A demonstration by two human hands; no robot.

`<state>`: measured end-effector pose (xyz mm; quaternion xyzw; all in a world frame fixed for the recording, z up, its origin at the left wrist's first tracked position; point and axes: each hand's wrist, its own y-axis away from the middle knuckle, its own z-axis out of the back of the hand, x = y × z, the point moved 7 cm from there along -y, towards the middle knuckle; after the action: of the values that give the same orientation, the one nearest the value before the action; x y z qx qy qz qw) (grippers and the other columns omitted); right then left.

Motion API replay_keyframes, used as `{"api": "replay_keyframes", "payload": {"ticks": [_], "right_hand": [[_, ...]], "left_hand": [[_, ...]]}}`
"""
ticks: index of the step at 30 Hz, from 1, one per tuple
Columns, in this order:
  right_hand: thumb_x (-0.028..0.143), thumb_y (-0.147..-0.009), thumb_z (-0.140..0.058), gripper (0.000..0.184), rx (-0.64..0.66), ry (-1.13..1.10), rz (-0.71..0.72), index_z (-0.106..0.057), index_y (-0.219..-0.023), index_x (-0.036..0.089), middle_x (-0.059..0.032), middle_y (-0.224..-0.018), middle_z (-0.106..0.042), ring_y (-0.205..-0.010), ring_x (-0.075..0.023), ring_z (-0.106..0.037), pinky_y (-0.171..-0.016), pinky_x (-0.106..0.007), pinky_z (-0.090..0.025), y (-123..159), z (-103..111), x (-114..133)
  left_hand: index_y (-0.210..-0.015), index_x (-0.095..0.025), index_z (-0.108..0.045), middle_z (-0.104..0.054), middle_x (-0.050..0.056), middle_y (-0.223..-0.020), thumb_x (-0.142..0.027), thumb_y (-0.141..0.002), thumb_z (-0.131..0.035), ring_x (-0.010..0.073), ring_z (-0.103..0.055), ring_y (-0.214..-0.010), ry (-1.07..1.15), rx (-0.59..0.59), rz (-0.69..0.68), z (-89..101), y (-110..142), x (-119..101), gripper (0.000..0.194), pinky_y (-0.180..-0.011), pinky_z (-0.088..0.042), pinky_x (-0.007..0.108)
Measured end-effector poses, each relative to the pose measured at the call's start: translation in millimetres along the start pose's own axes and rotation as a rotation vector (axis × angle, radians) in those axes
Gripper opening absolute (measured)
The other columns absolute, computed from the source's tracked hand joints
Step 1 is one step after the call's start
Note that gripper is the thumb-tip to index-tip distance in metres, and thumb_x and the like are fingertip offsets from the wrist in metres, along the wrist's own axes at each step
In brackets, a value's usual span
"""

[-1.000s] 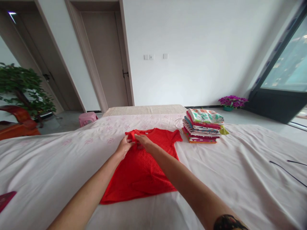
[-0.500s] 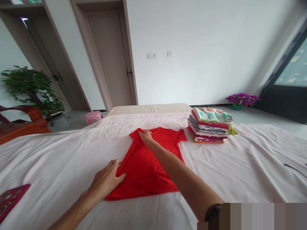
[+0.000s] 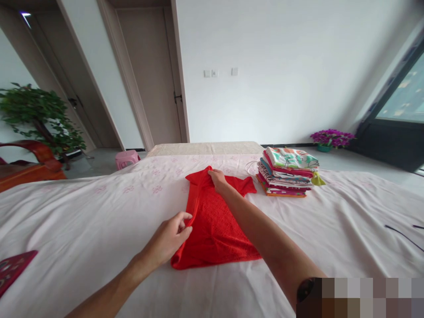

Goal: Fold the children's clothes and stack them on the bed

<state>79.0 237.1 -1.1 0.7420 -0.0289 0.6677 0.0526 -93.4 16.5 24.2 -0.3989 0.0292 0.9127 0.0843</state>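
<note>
A red short-sleeved T-shirt point(image 3: 215, 221) lies on a white bedsheet point(image 3: 132, 238) in front of me, its left side being turned inward over the body. My left hand point(image 3: 174, 234) pinches the shirt's left side edge, partway down. Up at the left shoulder near the collar, my right hand point(image 3: 217, 179) grips the cloth and holds it raised. The right forearm crosses over the shirt and hides part of its right side.
A stack of folded clothes point(image 3: 286, 174) stands right of the shirt. A dark pink object point(image 3: 16, 269) lies at the left edge, and a dark cord point(image 3: 404, 236) at the right. Beyond are a pink stool point(image 3: 127, 158), a leafy plant point(image 3: 43, 119) and purple flowers point(image 3: 333, 138).
My left hand has gone from the shoulder down to the shirt's side edge. Both hands have drawn the left side rightward, folding it inward, while my right hand kept hold of the shoulder.
</note>
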Motion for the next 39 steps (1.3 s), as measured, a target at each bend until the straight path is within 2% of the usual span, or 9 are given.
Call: {"api": "replay_keyframes", "payload": {"ticks": [5,9,17,19,22,26,32,35,39], "right_hand": [[0.014,-0.072,-0.057,0.009,-0.051,0.094,-0.018,-0.053,-0.065,0.017,0.0040,-0.050,-0.049,-0.044,-0.0095,-0.045,-0.043,-0.020,-0.036,1.6,30.7,-19.8],[0.015,-0.073,-0.054,0.003,-0.059,0.160,0.018,-0.056,-0.071,0.017,0.0027,-0.055,-0.054,-0.047,-0.0101,-0.049,-0.045,-0.019,-0.038,2.6,40.2,-21.7],[0.018,-0.068,-0.060,0.020,-0.043,0.476,0.072,-0.068,-0.086,0.013,-0.0030,-0.062,-0.066,-0.059,-0.0171,-0.062,-0.053,-0.022,-0.045,0.8,62.7,-20.8],[0.019,-0.069,-0.061,0.031,-0.043,0.573,0.088,-0.070,-0.099,0.012,-0.0063,-0.073,-0.071,-0.068,-0.0204,-0.066,-0.060,-0.025,-0.049,-0.9,65.3,-19.0],[0.023,-0.073,-0.062,0.046,-0.044,0.707,0.145,-0.065,-0.119,0.017,-0.0096,-0.102,-0.074,-0.094,-0.0242,-0.067,-0.078,-0.030,-0.051,-4.2,59.4,-10.8],[0.021,-0.082,-0.053,0.046,-0.055,0.847,0.194,-0.061,-0.127,0.024,-0.0060,-0.122,-0.069,-0.112,-0.0214,-0.062,-0.092,-0.030,-0.046,-5.9,51.5,-2.6],[0.016,-0.082,-0.053,0.040,-0.074,1.087,0.149,-0.065,-0.119,0.019,-0.0133,-0.118,-0.068,-0.111,-0.0289,-0.062,-0.090,-0.036,-0.046,3.7,71.4,-7.7],[0.017,-0.084,-0.050,0.039,-0.103,1.200,0.153,-0.064,-0.121,0.018,-0.0166,-0.122,-0.064,-0.110,-0.0306,-0.061,-0.090,-0.040,-0.045,11.4,76.0,-4.9],[0.016,-0.087,-0.046,0.042,-0.105,1.383,0.382,-0.063,-0.126,0.021,-0.0152,-0.128,-0.060,-0.118,-0.0303,-0.053,-0.097,-0.041,-0.039,21.9,52.1,17.4]], "left_hand": [[-0.125,-0.016,-0.058,-0.062,-0.002,-0.072,-0.033,-0.082,-0.052,0.0131,-0.060,-0.056,0.141,0.154,0.030,-56.0,-17.1,-10.7,0.047,-0.057,-0.043,0.024],[-0.132,-0.014,-0.056,-0.063,-0.001,-0.073,-0.030,-0.081,-0.052,0.0125,-0.059,-0.053,0.148,0.211,0.056,-73.9,-20.8,-12.1,0.054,-0.054,-0.042,0.024],[-0.132,-0.012,-0.059,-0.064,0.000,-0.076,-0.029,-0.084,-0.049,0.0128,-0.060,-0.062,0.102,0.185,0.009,-74.4,-18.0,-14.6,0.051,-0.063,-0.044,0.024],[-0.131,-0.012,-0.060,-0.065,0.000,-0.077,-0.030,-0.085,-0.049,0.0142,-0.061,-0.066,0.096,0.182,0.001,-74.3,-17.5,-15.1,0.051,-0.065,-0.044,0.025],[-0.129,-0.013,-0.062,-0.066,0.001,-0.079,-0.031,-0.085,-0.050,0.0158,-0.062,-0.072,0.101,0.152,-0.017,-70.1,-17.1,-17.9,0.049,-0.070,-0.045,0.026],[-0.129,-0.016,-0.062,-0.066,0.001,-0.084,-0.033,-0.088,-0.048,0.0149,-0.062,-0.078,0.134,0.055,-0.078,-60.2,-16.2,-24.8,0.046,-0.074,-0.045,0.025],[-0.123,-0.016,-0.064,-0.066,0.000,-0.080,-0.028,-0.086,-0.051,0.0136,-0.061,-0.074,0.110,0.144,-0.101,-74.3,-14.4,-24.2,0.041,-0.071,-0.046,0.024],[-0.123,-0.017,-0.063,-0.068,0.001,-0.083,-0.030,-0.089,-0.049,0.0137,-0.062,-0.075,0.115,0.145,-0.125,-75.7,-14.0,-25.5,0.039,-0.073,-0.047,0.024],[-0.119,-0.019,-0.065,-0.070,0.004,-0.095,-0.029,-0.093,-0.046,0.0159,-0.064,-0.088,0.039,0.037,-0.195,-66.3,-13.5,-31.8,0.034,-0.083,-0.049,0.028]]}}
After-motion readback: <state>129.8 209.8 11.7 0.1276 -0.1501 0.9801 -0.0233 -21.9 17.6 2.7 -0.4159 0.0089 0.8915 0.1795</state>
